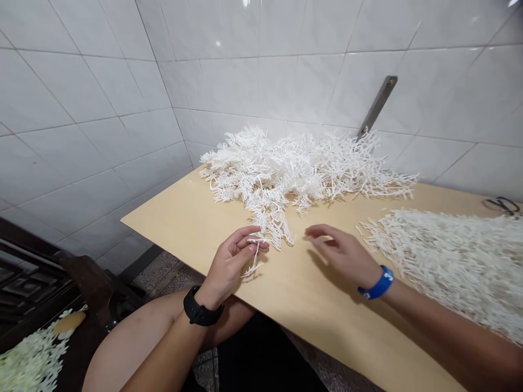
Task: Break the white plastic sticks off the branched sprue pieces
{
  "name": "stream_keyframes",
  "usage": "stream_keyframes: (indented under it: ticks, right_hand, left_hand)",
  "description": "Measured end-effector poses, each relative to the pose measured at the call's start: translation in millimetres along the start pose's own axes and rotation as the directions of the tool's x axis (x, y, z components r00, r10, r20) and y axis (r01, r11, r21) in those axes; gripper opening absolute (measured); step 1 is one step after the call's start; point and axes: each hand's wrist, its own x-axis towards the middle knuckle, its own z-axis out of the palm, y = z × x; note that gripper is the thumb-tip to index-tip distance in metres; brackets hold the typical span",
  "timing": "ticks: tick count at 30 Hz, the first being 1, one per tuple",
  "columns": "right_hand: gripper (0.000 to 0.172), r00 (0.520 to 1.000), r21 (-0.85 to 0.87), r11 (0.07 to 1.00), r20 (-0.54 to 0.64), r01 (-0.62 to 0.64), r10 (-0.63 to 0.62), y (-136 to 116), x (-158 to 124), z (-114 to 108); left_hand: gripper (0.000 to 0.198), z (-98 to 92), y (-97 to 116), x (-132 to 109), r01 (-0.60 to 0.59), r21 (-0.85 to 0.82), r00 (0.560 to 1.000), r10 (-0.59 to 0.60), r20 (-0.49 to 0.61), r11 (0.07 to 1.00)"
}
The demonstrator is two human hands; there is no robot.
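Note:
Between the thumb and fingers of my left hand (234, 257) is a thin white branching plastic sprig (256, 255), its lower end hanging free. Just beyond that hand, the tip of a large tangled heap of white plastic sprigs (286, 169) reaches towards me across the board. My right hand (341, 251) hovers above the board to the right, thumb and fingers apart, with nothing visible in it. A black watch is on my left wrist and a blue band on my right.
The tan tabletop (171, 218) meets a white tiled wall (302, 81). On its right lies a broad layer of whitish pieces (461, 261), with a black looped item (502, 205) behind. A metal bracket (378, 106) rises at the wall. Pale flower-like pieces (35, 359) lie lower left.

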Motion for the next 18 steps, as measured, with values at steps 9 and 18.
stream_keyframes:
  ticks: [9, 18]
  right_hand:
    - [0.014, 0.999, 0.062, 0.998, -0.036, 0.012, -0.009, -14, 30, 46]
    - [0.031, 0.993, 0.44, 0.897, -0.088, -0.027, 0.073, -1, 32, 36]
  left_hand:
    - [0.03, 0.7, 3, -12, -0.086, 0.336, 0.996, 0.087, 0.012, 0.938]
    - [0.03, -18.7, 21, -6, -0.054, 0.97, 0.959, 0.284, -0.016, 0.237]
